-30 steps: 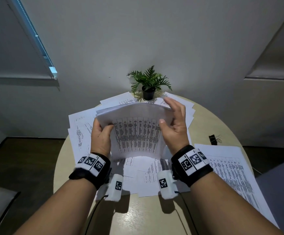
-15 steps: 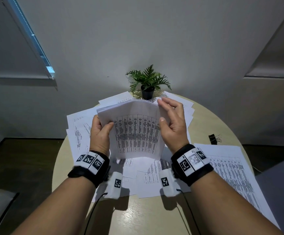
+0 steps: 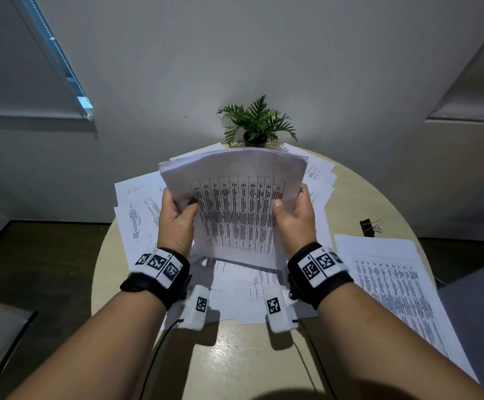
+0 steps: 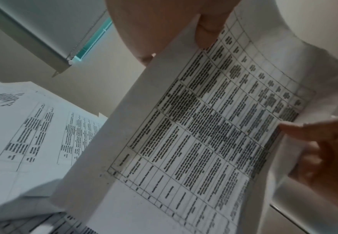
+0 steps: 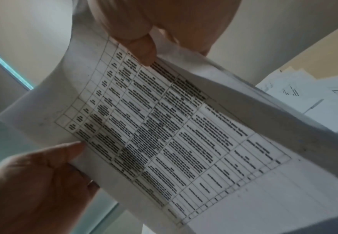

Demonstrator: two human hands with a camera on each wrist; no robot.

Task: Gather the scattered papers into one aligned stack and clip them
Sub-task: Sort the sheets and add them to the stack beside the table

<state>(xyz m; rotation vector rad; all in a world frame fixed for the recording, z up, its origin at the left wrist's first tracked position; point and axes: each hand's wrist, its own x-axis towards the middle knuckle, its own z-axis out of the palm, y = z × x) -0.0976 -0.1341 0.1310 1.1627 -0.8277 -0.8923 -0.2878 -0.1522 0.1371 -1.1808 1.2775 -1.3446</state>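
Left hand and right hand grip the upright paper stack by its side edges, above loose sheets on the table; binder clip far right

Two hands hold a stack of papers up over a round table. The left hand grips its left side, and the right hand grips its right side. More loose papers lie on the table. A black clip sits at the right. A little plant stands at the far edge.
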